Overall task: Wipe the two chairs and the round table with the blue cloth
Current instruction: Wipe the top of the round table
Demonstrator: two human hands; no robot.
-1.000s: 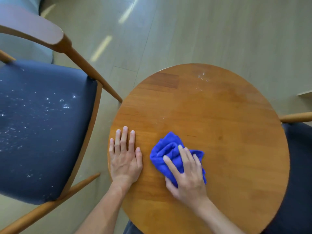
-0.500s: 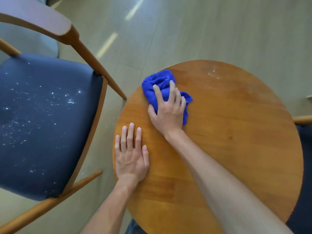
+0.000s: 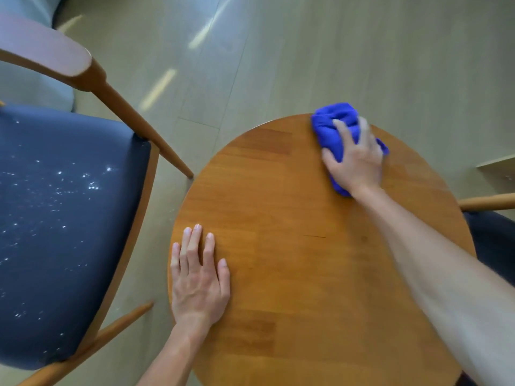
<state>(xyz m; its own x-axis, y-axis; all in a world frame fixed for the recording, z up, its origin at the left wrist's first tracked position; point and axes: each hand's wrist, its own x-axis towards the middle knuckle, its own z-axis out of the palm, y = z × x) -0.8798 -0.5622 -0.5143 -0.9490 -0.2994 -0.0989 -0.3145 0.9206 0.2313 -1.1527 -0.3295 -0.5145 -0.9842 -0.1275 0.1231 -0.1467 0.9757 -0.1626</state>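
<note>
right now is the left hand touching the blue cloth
Apart. The head view shows the left hand flat on the round table near its left edge, with bare wood between it and the blue cloth under the right hand.

right hand (image 3: pixel 355 160) presses blue cloth (image 3: pixel 334 126) at round table's (image 3: pixel 306 274) far edge; left hand (image 3: pixel 199 282) rests flat.

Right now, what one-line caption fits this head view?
Right hand presses the blue cloth at the round table's far edge; left hand lies flat; left chair seat speckled white.
</note>
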